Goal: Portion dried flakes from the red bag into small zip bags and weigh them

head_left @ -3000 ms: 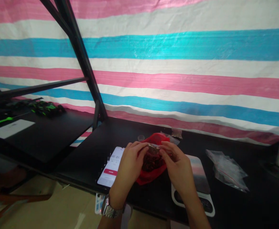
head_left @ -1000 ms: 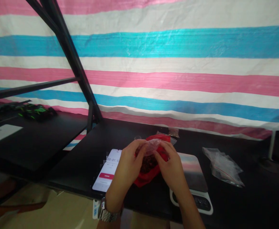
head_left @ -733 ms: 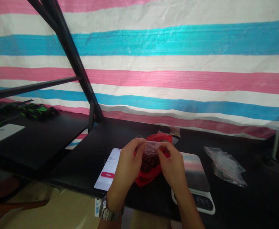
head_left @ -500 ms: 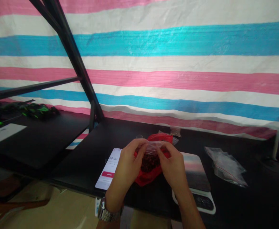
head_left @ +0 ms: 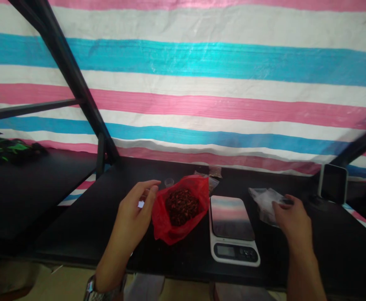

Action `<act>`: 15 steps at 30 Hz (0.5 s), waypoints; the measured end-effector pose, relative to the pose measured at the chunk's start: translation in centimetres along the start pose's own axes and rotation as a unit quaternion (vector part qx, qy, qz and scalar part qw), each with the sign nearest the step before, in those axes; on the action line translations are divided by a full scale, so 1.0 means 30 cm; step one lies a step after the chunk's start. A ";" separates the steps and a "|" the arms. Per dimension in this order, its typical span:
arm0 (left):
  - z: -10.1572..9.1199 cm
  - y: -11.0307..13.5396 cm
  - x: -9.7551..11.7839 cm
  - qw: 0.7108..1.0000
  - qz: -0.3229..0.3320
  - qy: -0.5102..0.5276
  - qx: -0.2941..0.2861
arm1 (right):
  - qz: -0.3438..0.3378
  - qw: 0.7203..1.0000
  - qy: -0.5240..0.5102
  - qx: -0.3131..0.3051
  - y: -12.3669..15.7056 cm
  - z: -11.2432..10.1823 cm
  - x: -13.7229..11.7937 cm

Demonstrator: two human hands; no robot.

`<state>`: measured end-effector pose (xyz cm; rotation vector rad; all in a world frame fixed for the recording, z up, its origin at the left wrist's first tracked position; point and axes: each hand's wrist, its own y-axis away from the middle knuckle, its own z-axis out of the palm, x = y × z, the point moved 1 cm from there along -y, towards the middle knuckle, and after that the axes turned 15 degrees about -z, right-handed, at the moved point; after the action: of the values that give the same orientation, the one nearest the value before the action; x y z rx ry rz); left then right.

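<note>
Stretching to both sides, the black table (head_left: 336, 246) shows its front edge below the hands. The red bag (head_left: 169, 235) sits open, its rim spread around brown pieces (head_left: 183, 207). Right beside it lies the white scale (head_left: 232, 230) — a dark strip of tabletop parts it from the clear bags (head_left: 265, 204). At the red bag's left rim, the left hand (head_left: 135, 209) is loosely curled, thumb and forefinger parted. The right hand (head_left: 296, 221) is on the clear bags — whether pinching, I can't tell. Behind stands a small cup (head_left: 169, 182).
</note>
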<state>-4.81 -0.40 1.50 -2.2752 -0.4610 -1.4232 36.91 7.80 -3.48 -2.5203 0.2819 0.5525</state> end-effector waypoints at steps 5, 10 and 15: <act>0.021 0.003 0.010 1.000 -0.021 0.010 0.000 | 0.007 0.997 0.059 0.047 0.018 0.008 -0.019; 0.043 0.008 0.021 1.000 -0.028 0.000 -0.013 | -0.096 0.989 0.011 -0.111 -0.003 0.030 -0.015; 0.054 0.003 0.031 1.000 0.009 -0.007 -0.021 | -0.118 0.985 0.049 -0.116 -0.014 0.046 -0.074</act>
<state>-3.15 0.41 1.68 -2.3188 -0.4176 -1.4219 34.62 9.10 -3.38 -2.7601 -0.0515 0.3850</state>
